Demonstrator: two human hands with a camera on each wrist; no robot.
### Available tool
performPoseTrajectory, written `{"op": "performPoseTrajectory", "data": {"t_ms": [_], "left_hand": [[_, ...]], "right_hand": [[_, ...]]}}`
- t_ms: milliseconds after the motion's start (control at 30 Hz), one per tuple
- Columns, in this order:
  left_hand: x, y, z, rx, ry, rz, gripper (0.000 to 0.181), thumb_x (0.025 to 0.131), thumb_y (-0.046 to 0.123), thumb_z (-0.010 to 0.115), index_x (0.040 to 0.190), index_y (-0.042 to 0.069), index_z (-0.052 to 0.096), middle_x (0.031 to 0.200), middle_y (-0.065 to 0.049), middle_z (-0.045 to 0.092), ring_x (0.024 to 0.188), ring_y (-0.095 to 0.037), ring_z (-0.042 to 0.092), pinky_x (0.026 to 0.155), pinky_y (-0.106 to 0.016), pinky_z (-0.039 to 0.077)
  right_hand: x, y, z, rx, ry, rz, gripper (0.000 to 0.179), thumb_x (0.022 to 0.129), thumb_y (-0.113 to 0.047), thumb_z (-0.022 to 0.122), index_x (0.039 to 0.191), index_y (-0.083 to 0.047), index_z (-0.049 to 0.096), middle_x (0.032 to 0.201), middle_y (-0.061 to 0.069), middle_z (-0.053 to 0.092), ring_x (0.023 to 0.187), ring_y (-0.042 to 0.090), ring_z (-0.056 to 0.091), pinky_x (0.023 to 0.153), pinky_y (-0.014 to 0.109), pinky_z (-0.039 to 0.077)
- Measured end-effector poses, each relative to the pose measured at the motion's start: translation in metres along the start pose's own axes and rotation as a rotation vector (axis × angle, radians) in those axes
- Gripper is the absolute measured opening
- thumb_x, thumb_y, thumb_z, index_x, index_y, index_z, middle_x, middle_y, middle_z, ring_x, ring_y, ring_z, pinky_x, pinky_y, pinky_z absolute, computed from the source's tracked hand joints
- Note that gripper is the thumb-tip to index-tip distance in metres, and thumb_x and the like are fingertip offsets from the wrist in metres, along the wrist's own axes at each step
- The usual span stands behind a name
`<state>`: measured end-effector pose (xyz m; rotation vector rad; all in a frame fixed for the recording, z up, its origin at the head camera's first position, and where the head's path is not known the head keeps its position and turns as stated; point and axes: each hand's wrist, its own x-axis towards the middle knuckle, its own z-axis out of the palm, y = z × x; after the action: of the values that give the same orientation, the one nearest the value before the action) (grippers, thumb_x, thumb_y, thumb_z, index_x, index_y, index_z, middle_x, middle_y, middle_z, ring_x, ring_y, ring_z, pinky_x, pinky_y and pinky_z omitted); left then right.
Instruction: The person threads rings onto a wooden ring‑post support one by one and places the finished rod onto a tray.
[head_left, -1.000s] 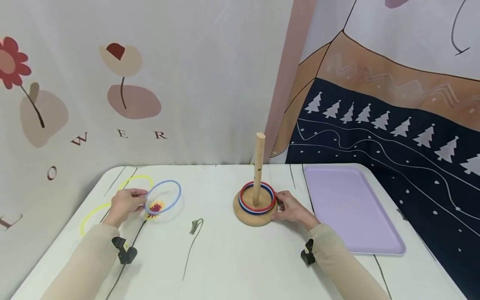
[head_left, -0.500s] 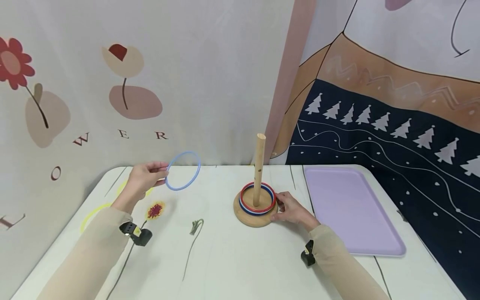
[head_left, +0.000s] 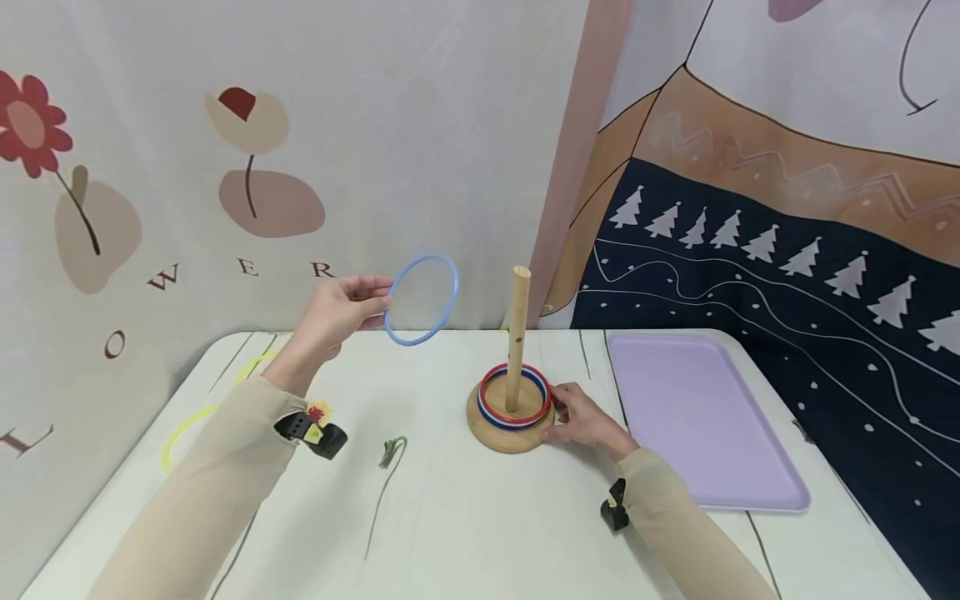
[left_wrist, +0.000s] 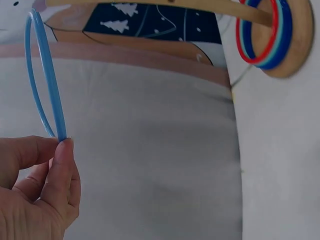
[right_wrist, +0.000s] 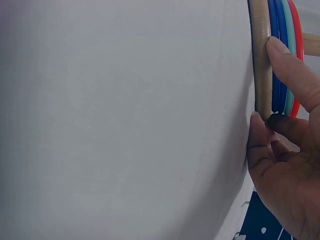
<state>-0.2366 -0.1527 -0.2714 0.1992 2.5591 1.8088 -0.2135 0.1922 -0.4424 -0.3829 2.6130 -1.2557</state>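
My left hand (head_left: pixel 337 312) pinches a light blue ring (left_wrist: pixel 52 80) between thumb and fingertips. It holds the ring in the air, left of a wooden peg (head_left: pixel 517 333) and about level with the peg's upper part. This peg rises from the round wooden base (head_left: pixel 495 437) of a ring toss stand. Around its foot lie stacked rings: a red ring (right_wrist: pixel 299 35) on top, a pale teal one below, then dark blue. My right hand (head_left: pixel 585 421) grips the right edge of the base, thumb on its upper face and fingers at the rim.
Yellow rings (head_left: pixel 171 437) lie at the table's left, partly hidden behind my left arm. A lilac tray (head_left: pixel 705 417) rests at the right. A printed cloth wall (head_left: pixel 420 167) stands behind the table's back edge.
My left hand has lifted the light blue ring off the left part of the table and carried it up and right toward the peg. My right hand stays on the base.
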Motion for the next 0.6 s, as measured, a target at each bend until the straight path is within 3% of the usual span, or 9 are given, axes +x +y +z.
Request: {"op": "performPoseTrajectory", "data": {"t_ms": [267,600], "left_hand": [[0.009,0.027,0.029,-0.021,-0.020,0.015,0.033,0.091,0.008,0.061,0.122,-0.001,0.058,0.102,-0.006,0.060,0.082,-0.006,0.061,0.074,-0.020,0.055],[0.023,0.041,0.066,-0.061,-0.062,0.000,0.029,0.089,0.004,0.062,0.118,0.000,0.061,0.105,-0.013,0.061,0.084,-0.015,0.062,0.074,-0.025,0.057]], "right_hand": [[-0.001,0.000,0.000,0.000,-0.009,-0.010,0.075,0.073,-0.006,0.079,0.136,0.009,0.041,0.115,0.018,0.041,0.093,0.022,0.043,0.073,0.024,0.041],[0.000,0.001,-0.001,-0.003,-0.008,-0.016,0.074,0.073,-0.008,0.079,0.136,0.007,0.043,0.114,0.017,0.041,0.093,0.022,0.042,0.072,0.023,0.039]]}}
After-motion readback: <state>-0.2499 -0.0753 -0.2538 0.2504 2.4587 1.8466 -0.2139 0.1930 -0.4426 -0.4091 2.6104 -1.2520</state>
